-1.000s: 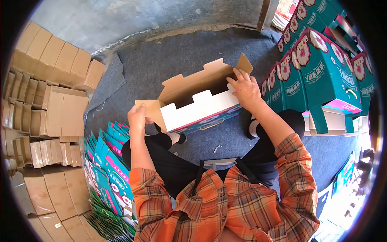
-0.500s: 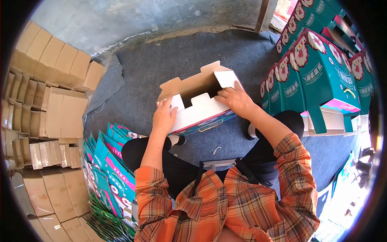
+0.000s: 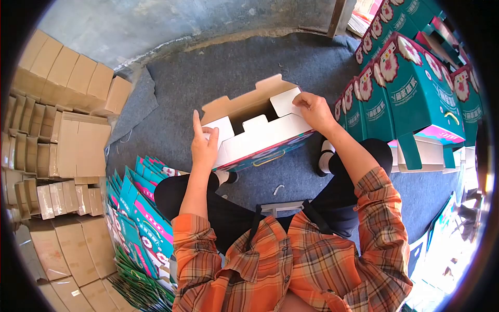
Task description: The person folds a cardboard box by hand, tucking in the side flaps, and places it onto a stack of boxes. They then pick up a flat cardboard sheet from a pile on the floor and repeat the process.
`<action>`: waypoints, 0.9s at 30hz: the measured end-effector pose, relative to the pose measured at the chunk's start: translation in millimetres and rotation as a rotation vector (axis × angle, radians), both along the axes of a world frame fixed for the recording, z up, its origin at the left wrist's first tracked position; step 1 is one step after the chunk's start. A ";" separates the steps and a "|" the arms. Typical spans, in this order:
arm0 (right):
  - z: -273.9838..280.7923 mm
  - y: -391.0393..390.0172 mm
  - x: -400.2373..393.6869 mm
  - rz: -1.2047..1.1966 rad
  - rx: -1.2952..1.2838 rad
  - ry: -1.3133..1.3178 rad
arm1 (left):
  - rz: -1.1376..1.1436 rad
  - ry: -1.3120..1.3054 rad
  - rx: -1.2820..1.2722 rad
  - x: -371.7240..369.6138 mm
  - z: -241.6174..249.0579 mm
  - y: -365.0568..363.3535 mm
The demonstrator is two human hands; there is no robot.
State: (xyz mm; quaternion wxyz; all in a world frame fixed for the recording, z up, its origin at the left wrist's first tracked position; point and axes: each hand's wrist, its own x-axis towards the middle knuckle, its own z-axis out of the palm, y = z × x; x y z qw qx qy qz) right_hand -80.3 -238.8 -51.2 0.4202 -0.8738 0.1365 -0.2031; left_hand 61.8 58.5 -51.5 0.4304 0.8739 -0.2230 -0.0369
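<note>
Between my knees is a cardboard box (image 3: 270, 136) with its top open, white flaps, brown inner walls and a teal printed side carrying a yellow handle. My left hand (image 3: 204, 148) is at the box's left end, index finger stretched up and the other fingers bent at the left white flap (image 3: 222, 130). At the opposite end, my right hand (image 3: 316, 112) has its fingers curled together on the edge of the right white flap (image 3: 284, 103). Both end flaps lean inward over the dark opening. Part of each hand's grip is hidden.
Assembled teal boxes (image 3: 416, 104) are stacked at the right. Brown cartons (image 3: 73, 78) pile up along the left side. Flat teal box blanks (image 3: 143, 218) lie by my left knee. Grey cloth (image 3: 218, 73) covers the floor up to the wall (image 3: 197, 21).
My right hand has moved right and up to the outer edge of the right flap, its fingers now curled. My left hand has shifted slightly left, index finger raised. The box has tilted slightly.
</note>
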 end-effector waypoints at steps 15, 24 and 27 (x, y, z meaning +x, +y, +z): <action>2.2 1.3 4.4 -0.049 -0.233 0.181 | -0.149 -0.349 0.432 -8.7 4.9 1.5; 21.8 20.8 13.2 0.013 -0.724 0.418 | -0.139 -0.151 0.447 -14.2 3.0 -8.2; 18.1 29.4 19.9 -0.028 -0.800 0.499 | -0.075 -0.176 0.526 -21.9 6.6 -16.3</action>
